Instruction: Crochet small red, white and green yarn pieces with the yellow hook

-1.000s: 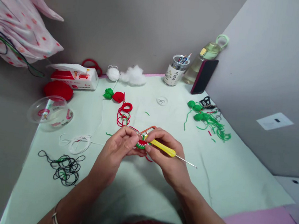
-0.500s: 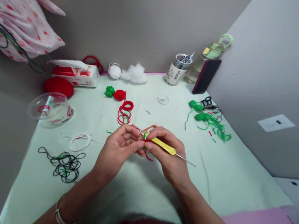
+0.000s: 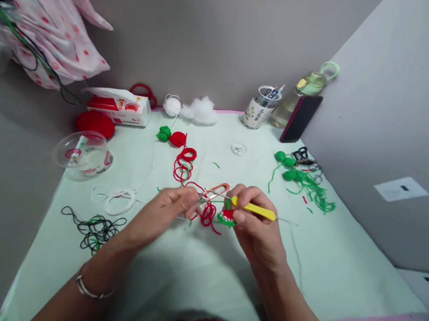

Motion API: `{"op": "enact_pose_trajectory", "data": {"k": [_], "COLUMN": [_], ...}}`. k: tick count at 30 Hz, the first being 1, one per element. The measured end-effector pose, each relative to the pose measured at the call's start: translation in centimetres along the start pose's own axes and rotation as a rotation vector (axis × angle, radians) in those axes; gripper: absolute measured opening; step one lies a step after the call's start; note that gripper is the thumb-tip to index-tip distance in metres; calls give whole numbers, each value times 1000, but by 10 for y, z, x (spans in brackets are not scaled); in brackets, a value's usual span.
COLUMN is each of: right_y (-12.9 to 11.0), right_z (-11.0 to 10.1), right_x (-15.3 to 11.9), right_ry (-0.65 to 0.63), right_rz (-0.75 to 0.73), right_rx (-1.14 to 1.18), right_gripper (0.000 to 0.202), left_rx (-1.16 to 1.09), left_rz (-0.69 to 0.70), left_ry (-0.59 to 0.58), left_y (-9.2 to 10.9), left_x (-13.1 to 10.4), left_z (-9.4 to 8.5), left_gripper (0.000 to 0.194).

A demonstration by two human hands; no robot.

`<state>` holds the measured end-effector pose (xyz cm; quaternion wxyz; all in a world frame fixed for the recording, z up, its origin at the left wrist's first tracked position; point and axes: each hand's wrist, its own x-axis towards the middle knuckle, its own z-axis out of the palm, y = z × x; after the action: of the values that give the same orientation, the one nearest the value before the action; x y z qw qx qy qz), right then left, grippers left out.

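Note:
My right hand is closed round a crochet hook with a yellow handle, its metal tip pointing left. The same hand pinches a small crocheted piece in red, white and green. A green strand runs from the piece toward my left hand, whose fingers are closed on the yarn, the grip itself partly hidden. Orange-handled thread snips lie just beyond the hands. Between the hands is a loose bundle of red yarn.
Black yarn and white yarn lie left, near a clear plastic tub. Red yarn balls, a tissue box and white stuffing stand behind. Back right are a pen holder, a phone, a bottle and green yarn.
My hands were together on the crocheted piece and have moved apart. The piece is now in my right hand with the hook, and a green strand shows between the hands. The view has shifted slightly.

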<state>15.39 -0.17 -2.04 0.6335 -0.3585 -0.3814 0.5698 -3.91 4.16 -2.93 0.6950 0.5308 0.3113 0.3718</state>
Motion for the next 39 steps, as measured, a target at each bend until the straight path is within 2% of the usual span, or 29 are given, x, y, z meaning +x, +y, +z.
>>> {"op": "enact_pose_trajectory", "data": {"k": [2,4,6,8,10,12,14,16,18,19,21,24,27,30,35,39], "right_y": [0,2,6,8,9,10,10,10,10,10,9,5,0,-4,-5,-4], "right_z": [0,-1,-2,-3,-3,-4,-5,-6,-7,-8,-7,-4,1,2,2,2], "right_x": [2,2,0,-2,-3,-4,-4,-4,-5,-5,-6,-6,-5,-6,-10,-12], "right_ry": [-3,-36,-81,-135,-180,-199,-203,-201,-185,-171,-145,-133,-118,-131,-134,-119], "right_rz": [-9,-21,-49,-80,-97,-104,-117,-137,-148,-146,-147,-225,-334,-391,-470,-505], "right_rx": [40,35,-12,-54,-75,-83,-93,-110,-132,-145,-182,-270,-385,-471,-553,-645], "right_gripper": [22,19,16,14,13,13,13,12,12,12,13,13,17,19,16,36], "left_rx": [-135,-413,-706,-916,-970,-859,-600,-190,261,418,544,315,-42,-204,-288,-308], "left_rz": [34,-10,-99,-122,-69,61,250,418,433,430,376,156,-49,-83,-115,-144], "left_ry": [158,314,385,422,483,526,499,386,225,171,111,69,86,140,128,116], "left_y": [6,17,30,41,45,41,30,19,11,9,7,7,4,2,6,7], "left_x": [2,3,1,-2,-4,-6,-7,-9,-10,-10,-9,-8,-8,-9,-9,-9], "left_z": [-5,-6,-2,3,7,9,10,10,9,10,13,22,31,35,37,36], "left_gripper": [52,50,50,53,55,49,33,24,26,23,11,31,35,35,40,41]}}
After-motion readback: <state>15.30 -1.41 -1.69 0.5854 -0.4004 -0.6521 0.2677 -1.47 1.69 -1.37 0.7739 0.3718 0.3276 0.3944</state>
